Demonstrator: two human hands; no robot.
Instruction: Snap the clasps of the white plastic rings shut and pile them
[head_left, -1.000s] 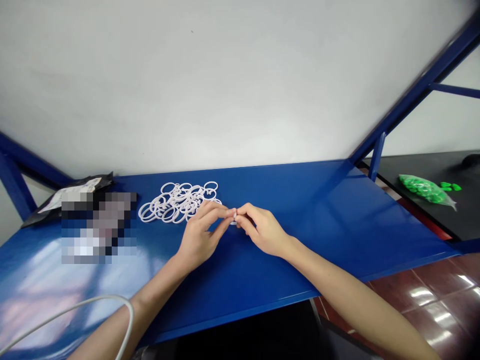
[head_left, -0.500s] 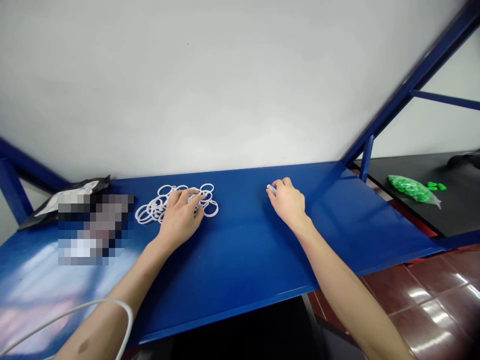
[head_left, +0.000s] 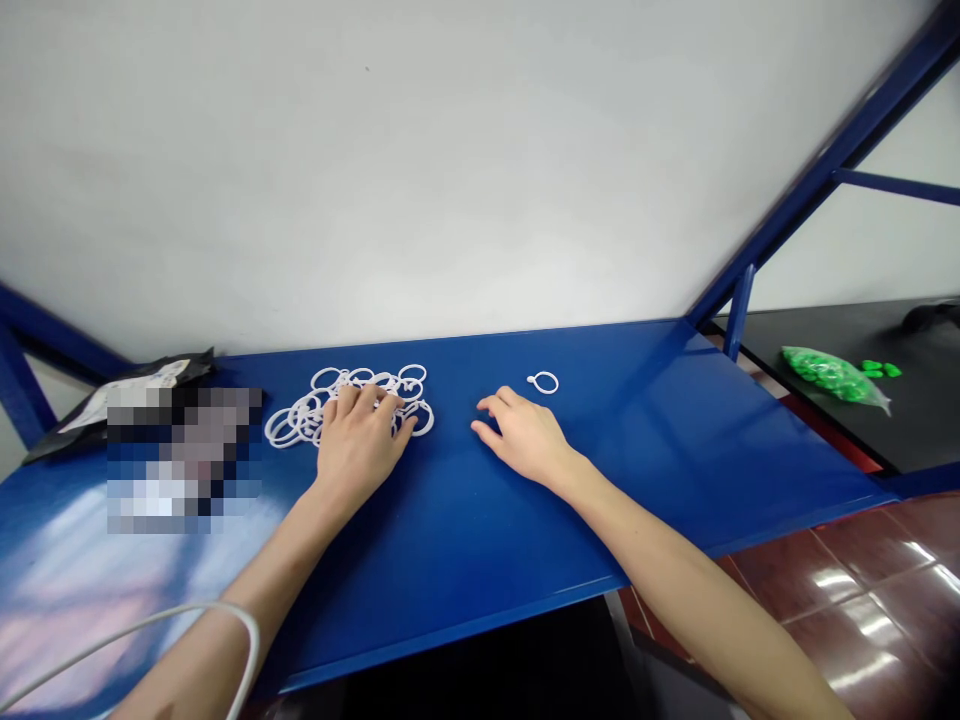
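A heap of white plastic rings lies at the left-middle of the blue table. My left hand rests over this heap, its fingers bent down onto the rings and its thumb apart; the fingertips are partly hidden. One single white ring with a small knob lies flat farther right. Just in front and to the left of that ring is my right hand, empty, with thumb and fingers apart, pointing toward the heap.
At the left, a black plastic package with a white label lies beside a blurred-out item. A white cable loops over my left forearm. On a black table to the right sits a bag of green pieces. A white wall stands behind.
My right hand has let go of the white ring, leaving it on the table, and has moved left toward the heap. My left hand has stayed over the heap, its fingers slightly shifted.
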